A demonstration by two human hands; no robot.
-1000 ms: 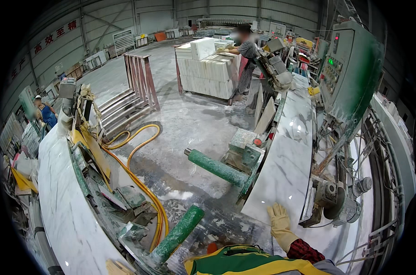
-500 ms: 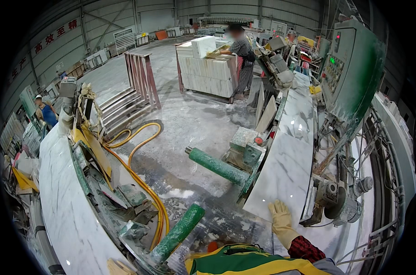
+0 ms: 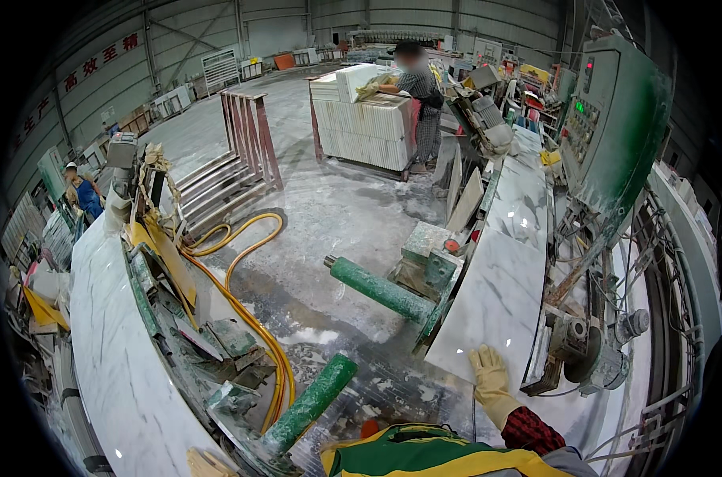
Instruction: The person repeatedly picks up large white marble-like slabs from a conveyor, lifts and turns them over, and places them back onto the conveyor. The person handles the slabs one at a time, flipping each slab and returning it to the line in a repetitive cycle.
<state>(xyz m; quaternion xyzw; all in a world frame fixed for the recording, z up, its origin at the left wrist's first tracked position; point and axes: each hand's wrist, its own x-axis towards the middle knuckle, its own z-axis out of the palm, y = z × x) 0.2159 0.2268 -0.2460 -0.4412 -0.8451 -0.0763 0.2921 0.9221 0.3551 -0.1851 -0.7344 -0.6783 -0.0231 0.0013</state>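
My right hand (image 3: 492, 383), in a cream rubber glove, lies with its fingers stretched out on the near end of a white, grey-veined marble slab (image 3: 488, 294). It grips nothing. This slab runs away from me along the machine bed on the right. At the lower edge, only the gloved fingers of my left hand (image 3: 208, 463) show. They lie extended on the near end of another long marble slab (image 3: 118, 334) on the left; the rest of that hand is out of the picture.
Green rollers (image 3: 381, 288) jut into the gap between the slabs. Yellow hoses (image 3: 254, 322) loop over the wet floor. A green control cabinet (image 3: 615, 119) and motor (image 3: 599, 366) stand right. Ahead, a person (image 3: 418, 95) leans over stacked slabs (image 3: 365, 131); another person (image 3: 84, 193) stands far left.
The whole view has shifted slightly. Both my hands stay on their slabs. The person at the stack has moved their arms a little, and the person at far left has shifted posture.
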